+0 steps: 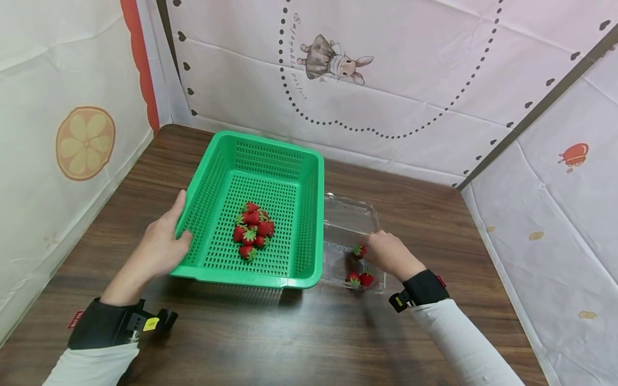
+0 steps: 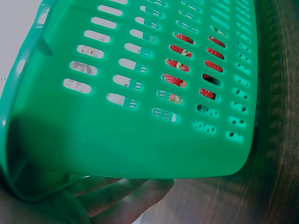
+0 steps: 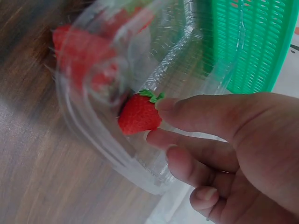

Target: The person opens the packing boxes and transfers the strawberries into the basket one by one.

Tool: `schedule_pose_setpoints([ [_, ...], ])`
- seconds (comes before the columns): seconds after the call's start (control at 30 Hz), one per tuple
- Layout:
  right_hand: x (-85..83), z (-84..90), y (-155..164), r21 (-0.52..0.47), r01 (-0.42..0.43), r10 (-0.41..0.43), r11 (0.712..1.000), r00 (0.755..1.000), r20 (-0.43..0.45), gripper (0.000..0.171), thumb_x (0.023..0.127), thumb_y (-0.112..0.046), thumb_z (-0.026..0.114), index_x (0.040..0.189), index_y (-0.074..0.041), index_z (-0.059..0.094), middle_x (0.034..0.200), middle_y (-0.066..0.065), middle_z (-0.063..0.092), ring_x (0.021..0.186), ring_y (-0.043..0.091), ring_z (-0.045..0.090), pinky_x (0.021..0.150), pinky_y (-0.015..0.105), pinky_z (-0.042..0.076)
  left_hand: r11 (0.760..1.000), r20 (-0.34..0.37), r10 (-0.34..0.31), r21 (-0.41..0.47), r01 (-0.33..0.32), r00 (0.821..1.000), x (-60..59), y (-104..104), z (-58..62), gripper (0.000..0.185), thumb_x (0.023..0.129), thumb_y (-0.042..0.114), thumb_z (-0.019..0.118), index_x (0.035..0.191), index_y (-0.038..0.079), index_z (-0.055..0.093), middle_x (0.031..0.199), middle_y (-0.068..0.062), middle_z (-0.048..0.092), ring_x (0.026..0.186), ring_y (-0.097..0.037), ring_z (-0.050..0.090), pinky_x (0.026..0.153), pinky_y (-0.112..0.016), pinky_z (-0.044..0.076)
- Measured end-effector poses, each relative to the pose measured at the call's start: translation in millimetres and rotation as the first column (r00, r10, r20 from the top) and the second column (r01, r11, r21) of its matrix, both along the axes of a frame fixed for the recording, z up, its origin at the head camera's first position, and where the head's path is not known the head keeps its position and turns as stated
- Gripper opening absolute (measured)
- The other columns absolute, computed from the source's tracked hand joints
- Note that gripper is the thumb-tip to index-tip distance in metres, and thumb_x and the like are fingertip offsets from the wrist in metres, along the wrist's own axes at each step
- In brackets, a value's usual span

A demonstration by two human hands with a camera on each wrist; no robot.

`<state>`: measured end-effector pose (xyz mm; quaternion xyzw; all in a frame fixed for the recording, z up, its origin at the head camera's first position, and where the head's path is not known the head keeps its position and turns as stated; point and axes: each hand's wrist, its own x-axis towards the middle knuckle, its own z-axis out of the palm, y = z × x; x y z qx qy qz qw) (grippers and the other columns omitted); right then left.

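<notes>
A green slotted basket [image 1: 309, 214] sits tilted on the brown table, with several strawberries [image 1: 252, 229] heaped inside. My left hand [image 1: 161, 244] grips its near-left rim, thumb over the edge; from below, the left wrist view shows the basket wall [image 2: 140, 144] and berries through the slots. To the right lies a clear plastic clamshell box [image 1: 350, 214]. My right hand [image 1: 386, 252] reaches into it and pinches one strawberry [image 3: 138, 114] between thumb and fingertips. Two more strawberries [image 1: 359, 279] lie at the box's near end.
Printed cloth walls close in the table on the left, back and right. The basket's right wall touches the clamshell box [image 3: 93, 135]. Bare wooden tabletop [image 1: 289, 338] stretches in front of both.
</notes>
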<state>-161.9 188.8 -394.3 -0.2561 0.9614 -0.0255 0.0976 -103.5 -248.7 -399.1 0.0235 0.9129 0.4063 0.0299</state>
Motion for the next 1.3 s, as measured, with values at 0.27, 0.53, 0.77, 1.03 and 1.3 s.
schedule_pose_setpoints([
  [0.27, -1.5, -4.0, -3.7, 0.024, -0.026, 0.027, 0.999, 0.999, -0.036, 0.012, 0.084, -0.008, 0.072, 0.096, -0.005, 0.071, 0.075, 0.007, 0.068, 0.055, 0.012, 0.054, 0.049, 0.026, 0.042, 1.0, -0.001, -0.004, -0.01, 0.004, 1.0, 0.4, -0.4, -0.7, 0.08, 0.097, 0.005, 0.04, 0.153, 0.019, -0.014, 0.158, -0.03, 0.009, 0.13, -0.048, 0.035, 0.092, -0.062, 0.035],
  [0.53, 0.5, -13.4, -10.1, 0.0, -0.027, 0.027, 1.0, 0.999, 0.041, 0.026, 0.079, -0.012, 0.078, 0.104, -0.005, 0.071, 0.094, 0.008, 0.072, 0.081, 0.019, 0.067, 0.071, 0.036, 0.056, 1.0, -0.001, 0.0, -0.012, 0.0, 1.0, -0.8, 0.4, -0.5, 0.08, 0.097, 0.005, 0.041, 0.154, 0.019, -0.014, 0.158, -0.029, 0.009, 0.129, -0.046, 0.035, 0.094, -0.062, 0.034],
  [0.77, 0.3, -18.1, -15.8, -0.004, -0.06, 0.061, 0.998, 0.997, 0.056, 0.024, 0.079, -0.013, 0.079, 0.101, -0.007, 0.073, 0.09, 0.005, 0.072, 0.079, 0.015, 0.066, 0.072, 0.033, 0.056, 1.0, 0.006, 0.0, -0.011, 0.0, 1.0, -1.0, 0.1, -0.3, 0.08, 0.097, 0.006, 0.042, 0.154, 0.019, -0.014, 0.159, -0.029, 0.008, 0.132, -0.048, 0.033, 0.095, -0.064, 0.033],
  [1.03, -0.1, -19.6, -15.6, -0.005, -0.056, 0.056, 0.998, 0.997, 0.056, 0.027, 0.077, -0.014, 0.081, 0.103, -0.009, 0.074, 0.094, 0.005, 0.074, 0.082, 0.015, 0.068, 0.077, 0.033, 0.058, 1.0, -0.002, -0.004, -0.007, 0.004, 1.0, -0.3, 0.8, -0.7, 0.081, 0.097, 0.005, 0.042, 0.154, 0.019, -0.013, 0.158, -0.03, 0.01, 0.115, -0.044, 0.041, 0.087, -0.058, 0.037],
  [1.3, 0.3, -11.2, -19.5, 0.011, -0.073, 0.072, 0.997, 0.997, 0.033, 0.024, 0.08, -0.015, 0.078, 0.104, -0.01, 0.072, 0.093, 0.004, 0.073, 0.079, 0.013, 0.066, 0.072, 0.033, 0.057, 1.0, -0.003, 0.002, 0.002, -0.002, 1.0, -0.4, -0.1, -0.9, 0.081, 0.096, 0.005, 0.042, 0.154, 0.02, -0.013, 0.158, -0.03, 0.01, 0.123, -0.045, 0.038, 0.09, -0.061, 0.036],
])
